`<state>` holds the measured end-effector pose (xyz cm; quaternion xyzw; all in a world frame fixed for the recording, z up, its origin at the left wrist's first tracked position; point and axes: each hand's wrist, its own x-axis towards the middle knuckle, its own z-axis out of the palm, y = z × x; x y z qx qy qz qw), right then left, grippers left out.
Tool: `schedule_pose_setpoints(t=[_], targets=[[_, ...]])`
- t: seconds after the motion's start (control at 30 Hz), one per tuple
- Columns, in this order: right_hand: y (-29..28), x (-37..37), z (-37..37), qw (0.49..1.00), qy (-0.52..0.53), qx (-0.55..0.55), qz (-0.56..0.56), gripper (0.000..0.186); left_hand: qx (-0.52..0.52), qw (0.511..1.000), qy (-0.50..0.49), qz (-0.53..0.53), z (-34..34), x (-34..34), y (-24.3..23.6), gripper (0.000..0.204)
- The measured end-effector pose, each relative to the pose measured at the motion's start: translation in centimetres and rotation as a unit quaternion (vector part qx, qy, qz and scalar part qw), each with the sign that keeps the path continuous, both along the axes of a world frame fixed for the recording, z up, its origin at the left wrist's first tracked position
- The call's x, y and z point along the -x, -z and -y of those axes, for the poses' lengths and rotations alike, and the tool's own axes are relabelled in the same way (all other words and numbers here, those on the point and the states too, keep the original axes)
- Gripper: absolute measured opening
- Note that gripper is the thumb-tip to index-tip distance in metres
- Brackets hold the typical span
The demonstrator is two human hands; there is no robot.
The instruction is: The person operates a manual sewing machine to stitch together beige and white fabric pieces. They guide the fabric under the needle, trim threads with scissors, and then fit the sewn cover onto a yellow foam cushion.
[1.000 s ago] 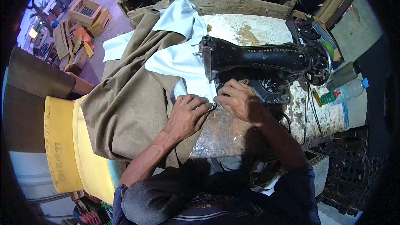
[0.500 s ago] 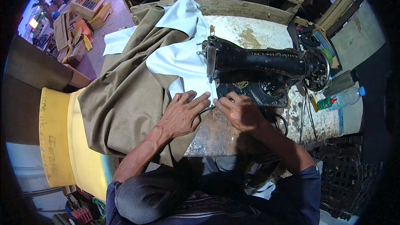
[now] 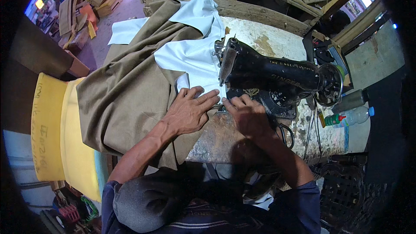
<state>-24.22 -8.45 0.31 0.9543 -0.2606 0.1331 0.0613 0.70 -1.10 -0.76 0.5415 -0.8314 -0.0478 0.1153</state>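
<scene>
**White cloth [image 3: 188, 58] by the sewing machine [image 3: 271, 67]**

Brown cloth [image 3: 125, 91] covers the near left edge of the table [image 3: 212, 145]; worn top shows right of it. The left hand [image 3: 188, 112] spreads its fingers on the white cloth. The right hand [image 3: 248, 113] bends its fingers at the cloth's right edge; I can't tell if they pinch. More top shows past the machine.

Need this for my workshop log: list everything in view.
Sewing machine: 1, black, on worktop
Worktop: 1, white-brown, centre
Large cloth: 1, brown, left of machine
White cloth: count unclear, white, by machine
Bottles: 2, clear and green, right
Cylinder: 1, dark grey, right
Padding: 1, yellow, left
Rack: 1, brown, behind worktop
Crates: count unclear, brown, upper left
Clutter: uncountable, mixed, edges
Sleeves: 2, dark blue, bottom
Left hand: 1, bare, on cloth
Right hand: 1, bare, cloth's edge
</scene>
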Motion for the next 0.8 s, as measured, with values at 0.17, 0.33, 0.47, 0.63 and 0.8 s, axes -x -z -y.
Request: schedule_pose_setpoints(t=[0.17, 0.33, 0.47, 0.63, 0.8], targets=[[-0.3, -0.4, 0.7, 0.997, -0.026, 0.025, 0.063, 0.045, -0.033, 0.999, 0.001, -0.021, 0.6, -0.9, 0.6, 0.074], [-0.1, -0.9, 0.7, 0.999, -0.001, 0.027, 0.036, 0.04, -0.011, 1.0, 0.017, 0.004, 1.5, -1.6, 1.1, 0.072], [-0.1, -1.1, 1.1, 0.999, -0.008, 0.036, 0.028, 0.041, -0.024, 1.0, 0.016, -0.01, 1.7, -1.7, 1.2, 0.079], [0.1, -1.2, 1.6, 0.999, -0.014, 0.009, 0.036, 0.044, -0.014, 1.0, 0.015, 0.001, 1.7, -1.7, 1.0, 0.074], [0.0, -1.2, 1.5, 0.999, -0.003, 0.011, 0.035, 0.045, -0.008, 1.0, 0.01, -0.01, 1.8, -1.6, 1.1, 0.071]])
